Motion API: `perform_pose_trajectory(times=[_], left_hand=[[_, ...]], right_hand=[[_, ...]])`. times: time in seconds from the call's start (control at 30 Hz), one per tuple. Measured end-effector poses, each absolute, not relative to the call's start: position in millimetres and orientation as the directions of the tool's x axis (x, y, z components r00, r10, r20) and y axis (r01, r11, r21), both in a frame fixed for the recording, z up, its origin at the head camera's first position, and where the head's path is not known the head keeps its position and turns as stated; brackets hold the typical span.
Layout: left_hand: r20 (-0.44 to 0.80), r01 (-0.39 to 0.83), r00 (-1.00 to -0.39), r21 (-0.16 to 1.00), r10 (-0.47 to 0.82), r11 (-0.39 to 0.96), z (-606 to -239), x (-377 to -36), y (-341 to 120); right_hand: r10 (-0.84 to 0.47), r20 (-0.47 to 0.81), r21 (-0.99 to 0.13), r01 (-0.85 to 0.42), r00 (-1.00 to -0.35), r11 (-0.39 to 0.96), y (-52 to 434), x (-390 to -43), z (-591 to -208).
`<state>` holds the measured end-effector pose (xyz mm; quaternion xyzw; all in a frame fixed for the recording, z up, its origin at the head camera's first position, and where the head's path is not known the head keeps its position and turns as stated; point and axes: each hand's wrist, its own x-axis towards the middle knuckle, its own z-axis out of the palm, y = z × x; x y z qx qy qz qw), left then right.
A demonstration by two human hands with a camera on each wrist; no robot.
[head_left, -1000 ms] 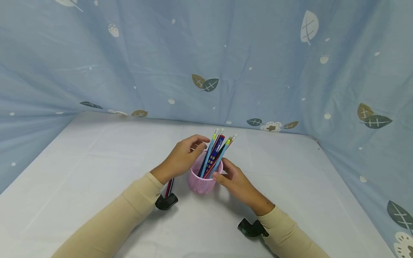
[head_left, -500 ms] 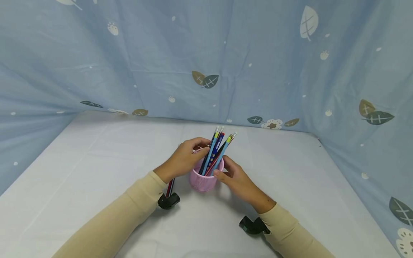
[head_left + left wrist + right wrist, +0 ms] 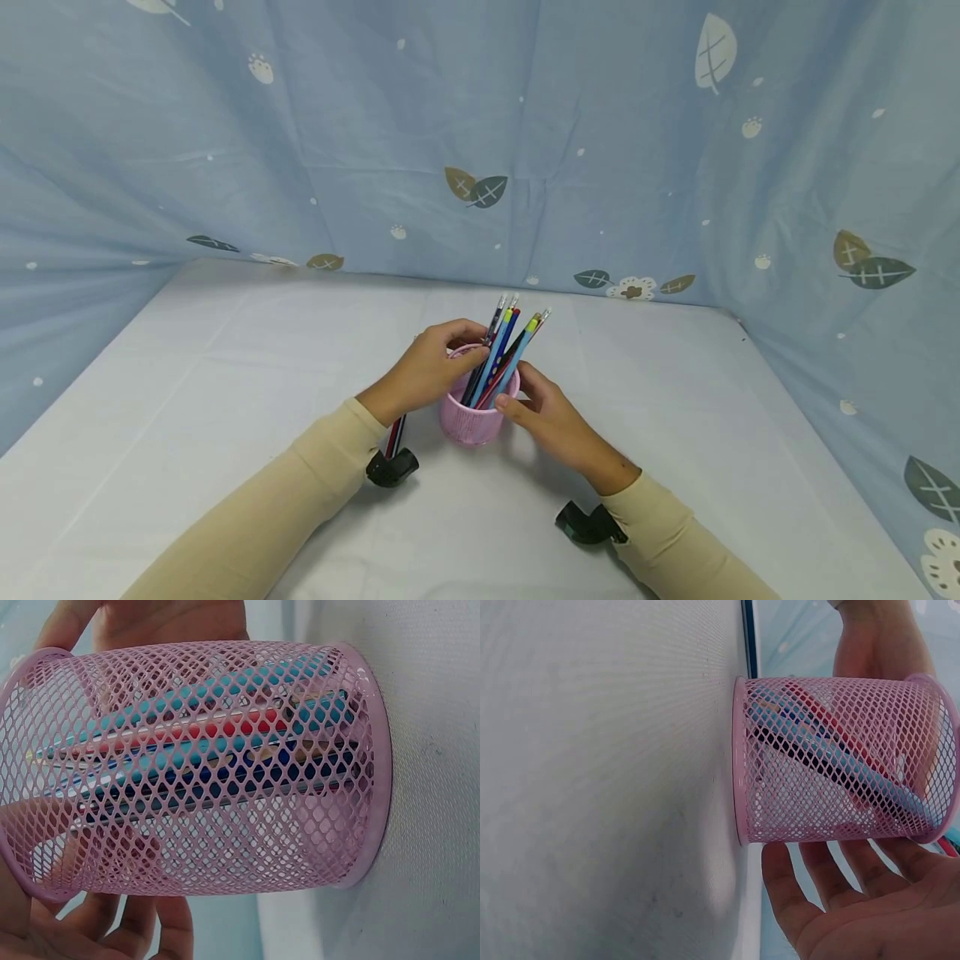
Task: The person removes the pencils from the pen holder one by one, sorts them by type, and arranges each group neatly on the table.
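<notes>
A pink mesh pencil cup [image 3: 471, 425] stands upright on the white table, with several pencils [image 3: 504, 354] leaning to the right in it. My left hand [image 3: 427, 367] is at the cup's left rim; its thumb and fingers pinch a dark pencil [image 3: 495, 318] near the cup's mouth. In the left wrist view its fingers [image 3: 139, 930] show beyond the mesh wall, and the thumb is partly behind the mesh. My right hand [image 3: 558, 425] holds the cup's right side, thumb at the front rim. In the right wrist view its fingers [image 3: 817, 877] lie along the wall.
Red-and-black striped pencils [image 3: 395, 437] lie on the white tabletop [image 3: 285, 358] beside the left wrist, partly hidden by it. A black wrist mount [image 3: 392, 468] sits under each forearm. A blue leaf-patterned curtain [image 3: 375, 125] stands behind the table.
The left thumb has come in against the pencils, and the dark pencil has shifted slightly left at its top. The right hand stays on the cup.
</notes>
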<state>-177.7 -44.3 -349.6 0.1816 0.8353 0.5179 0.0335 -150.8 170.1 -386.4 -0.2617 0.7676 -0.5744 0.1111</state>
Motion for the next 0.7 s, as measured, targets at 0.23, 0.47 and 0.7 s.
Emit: perform_pose_trajectory(times=[0.23,0.47,0.7], left_hand=[[0.138,0.271,-0.933,0.876,0.332,0.399,-350.1,-178.0,-44.9],[0.135,0.268,-0.936,0.874,0.326,0.406,-350.4,-178.4,-45.1],[0.155,0.283,-0.933,0.872,0.323,0.399,-349.0,-177.9,-44.4]], right_hand=[[-0.528,0.118,-0.942,-0.263,-0.841,0.208,169.2,-150.1,-385.5],[-0.527,0.113,-0.942,-0.259,-0.842,0.211,168.7,-150.3,-385.8],[-0.526,0.116,-0.941,-0.263,-0.843,0.213,168.5,-150.7,-385.5]])
